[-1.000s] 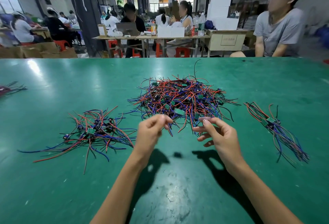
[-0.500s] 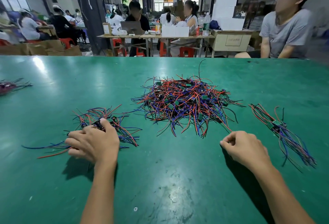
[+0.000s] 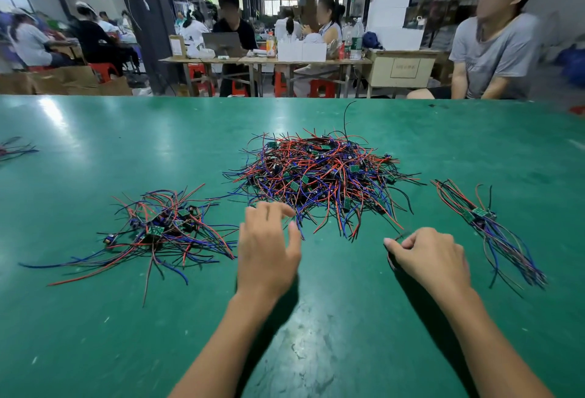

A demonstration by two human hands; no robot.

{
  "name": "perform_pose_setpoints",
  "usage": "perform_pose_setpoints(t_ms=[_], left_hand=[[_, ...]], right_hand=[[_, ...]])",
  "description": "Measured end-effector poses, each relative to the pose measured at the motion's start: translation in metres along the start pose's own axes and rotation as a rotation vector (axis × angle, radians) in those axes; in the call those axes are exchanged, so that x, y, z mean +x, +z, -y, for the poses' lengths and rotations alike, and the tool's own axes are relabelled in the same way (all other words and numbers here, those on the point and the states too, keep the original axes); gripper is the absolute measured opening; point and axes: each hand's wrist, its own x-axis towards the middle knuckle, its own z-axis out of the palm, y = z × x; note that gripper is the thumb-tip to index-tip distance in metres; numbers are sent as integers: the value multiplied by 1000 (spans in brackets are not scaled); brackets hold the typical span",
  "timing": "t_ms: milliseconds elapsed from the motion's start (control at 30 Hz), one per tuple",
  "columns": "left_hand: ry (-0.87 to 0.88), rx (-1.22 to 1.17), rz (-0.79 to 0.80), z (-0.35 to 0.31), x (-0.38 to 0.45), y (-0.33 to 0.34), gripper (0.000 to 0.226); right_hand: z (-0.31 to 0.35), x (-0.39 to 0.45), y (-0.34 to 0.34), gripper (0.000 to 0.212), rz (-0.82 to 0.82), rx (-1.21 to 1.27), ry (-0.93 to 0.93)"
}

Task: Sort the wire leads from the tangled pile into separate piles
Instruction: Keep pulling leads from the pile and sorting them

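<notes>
- Both hands hover low over the green table (image 3: pixel 95 334): the left hand (image 3: pixel 267 258) has a released grip, fingers spread and relaxed, holding nothing; the right hand (image 3: pixel 433 258) has its fingers curled in, and whether its grip pinches a thin dark wire near the thumb tip is too blurred to tell.
- Beyond both grips, and closest to the left fingertips, lies the tangled pile (image 3: pixel 319 179) of red, blue and black wire leads with small green boards; its near strands end just beside the left hand's fingers, and one black lead sticks up from its far side.
- To the left of the left grip sits a looser sorted pile (image 3: pixel 158 233), its leads fanning outward; its right-hand ends reach near the left hand without touching it.
- To the right of the right grip lies a narrow bundle (image 3: pixel 487 226), leads roughly aligned and running toward the near right, set apart from the hand.
- Far to the left of both grips, at the picture's edge, a few more leads (image 3: pixel 15 149) rest on the table.
- Across the table beyond the right grip sits a person in a grey shirt (image 3: pixel 497 55); other people work at tables farther back.
</notes>
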Motion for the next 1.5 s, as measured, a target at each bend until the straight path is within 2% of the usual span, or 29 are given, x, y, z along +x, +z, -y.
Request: perform_pose_setpoints(t_ms=[67, 167, 300, 433, 500, 567, 633, 700, 767, 800, 900, 967, 1033, 1133, 1267, 1367, 1433, 1500], left_hand=[[76, -62, 79, -7, -7, 5, 8], [212, -51, 169, -18, -18, 13, 16], [325, -10, 195, -23, -21, 16, 23], [480, 73, 129, -15, -11, 9, 21], [477, 78, 49, -9, -6, 4, 11], [435, 86, -6, -3, -1, -3, 13], [309, 92, -77, 6, 7, -12, 19], [71, 114, -232, 22, 15, -22, 18], [-196, 213, -395, 44, 20, -34, 5], [-338, 259, -434, 56, 21, -39, 7], [-693, 230, -414, 76, 17, -44, 14], [-765, 182, -425, 73, 18, -41, 20], [-676, 153, -433, 61, 21, -36, 23], [-417, 104, -386, 35, 19, -21, 25], [-243, -19, -207, 3, 5, -1, 31], [-114, -15, -71, -7, -5, 8, 31], [-65, -41, -11, -10, -9, 10, 30], [-20, -48, 28, -11, -11, 11, 34]], right_hand=[[1, -3, -1, 33, 16, -6, -30], [8, -10, -1, 21, 18, -99, -129], [23, -24, 6, 18, 12, -145, -403], [37, -37, 10, 10, -108, -6, -704], [42, -40, 11, 7, -165, 43, -786], [46, -42, 12, 7, -241, 123, -829], [47, -42, 14, 17, -280, 255, -791], [46, -36, 14, 35, -305, 345, -677], [41, -22, 15, 45, -379, 314, -530], [37, -13, 16, 46, -392, 256, -447], [21, 12, 20, 53, -231, 76, -178], [14, 20, 25, 48, -159, 25, -108], [12, 22, 27, 34, -208, 95, -125], [16, 21, 26, 25, -276, 165, -163], [15, 16, 24, 30, -246, 132, -155], [13, 11, 23, 21, -235, 91, -182], [18, 4, 20, 16, -316, 164, -219], [24, -6, 15, 13, -460, 269, -332]])
